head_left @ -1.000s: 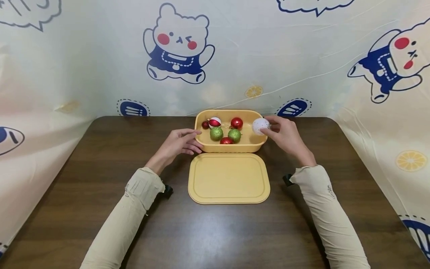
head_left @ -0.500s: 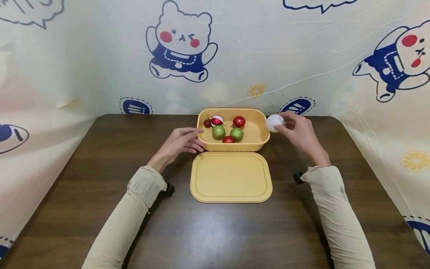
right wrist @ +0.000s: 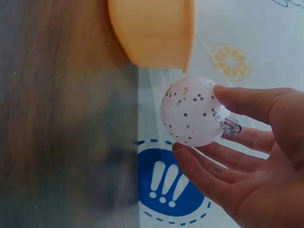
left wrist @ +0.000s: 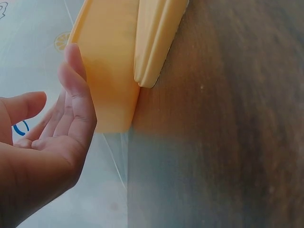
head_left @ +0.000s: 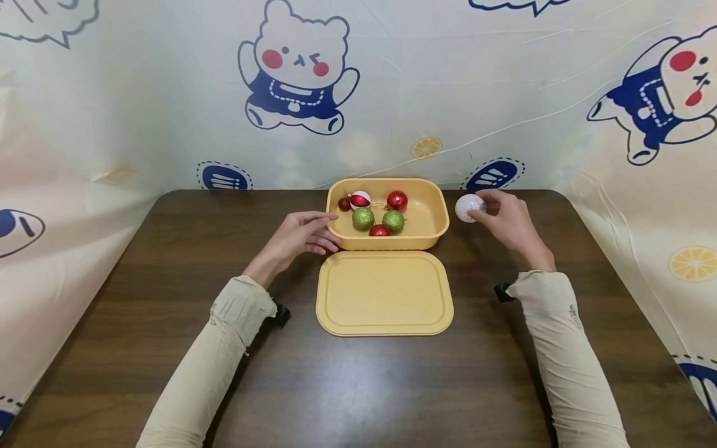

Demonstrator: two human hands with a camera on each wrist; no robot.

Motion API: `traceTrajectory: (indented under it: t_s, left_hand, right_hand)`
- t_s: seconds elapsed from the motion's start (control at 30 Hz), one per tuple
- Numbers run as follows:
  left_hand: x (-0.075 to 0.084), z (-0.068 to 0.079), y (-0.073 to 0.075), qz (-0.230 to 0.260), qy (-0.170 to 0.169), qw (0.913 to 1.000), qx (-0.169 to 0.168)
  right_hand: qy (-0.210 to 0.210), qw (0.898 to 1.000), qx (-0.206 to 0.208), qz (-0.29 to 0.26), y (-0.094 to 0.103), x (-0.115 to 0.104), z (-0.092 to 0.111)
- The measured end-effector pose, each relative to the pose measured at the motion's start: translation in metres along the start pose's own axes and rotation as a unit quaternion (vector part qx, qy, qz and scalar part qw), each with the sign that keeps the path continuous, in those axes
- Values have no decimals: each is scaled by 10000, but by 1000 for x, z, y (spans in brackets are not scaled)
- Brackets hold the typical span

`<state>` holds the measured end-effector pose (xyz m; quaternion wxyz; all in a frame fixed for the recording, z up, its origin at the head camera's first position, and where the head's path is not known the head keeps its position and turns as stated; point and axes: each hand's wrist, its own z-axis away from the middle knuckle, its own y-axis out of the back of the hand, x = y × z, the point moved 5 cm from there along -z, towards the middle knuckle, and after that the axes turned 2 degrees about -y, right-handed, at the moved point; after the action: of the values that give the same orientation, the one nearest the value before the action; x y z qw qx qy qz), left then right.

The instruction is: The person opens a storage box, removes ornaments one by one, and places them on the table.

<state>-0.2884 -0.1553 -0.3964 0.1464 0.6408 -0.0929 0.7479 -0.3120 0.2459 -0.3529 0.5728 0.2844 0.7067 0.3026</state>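
A white speckled Christmas ball [right wrist: 192, 111] with a silver cap is pinched between the thumb and fingers of my right hand [head_left: 506, 221]. It hangs just right of a yellow plastic box [head_left: 431, 241], above the table. Inside the box lie two green glitter balls [head_left: 363, 218], two red balls [head_left: 397, 200], a red-and-white ball [head_left: 360, 199] and a small dark red ball [head_left: 344, 204]. My left hand [head_left: 302, 235] rests at the box's left end with its fingers loosely extended, fingertips at the wall.
The flat yellow lid [head_left: 384, 294] lies on the brown wooden table [head_left: 358, 386] directly in front of the box. A printed curtain [head_left: 403, 81] with bear drawings hangs behind the table's far edge.
My right hand has carried the white ball rightward, from over the box's right end to outside it. The left hand stays by the box's left end.
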Motion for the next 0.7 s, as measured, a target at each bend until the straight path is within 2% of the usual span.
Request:
traceTrajectory:
  t_s: [0.37, 0.7]
  left_hand:
    - [1, 1, -1, 63, 25, 10000, -60]
    - [-1, 1, 0, 26, 62, 10000, -43]
  right_hand:
    - [-324, 9978, -504, 297, -12, 21, -2]
    - [-525, 9939, -846, 466, -16, 26, -2]
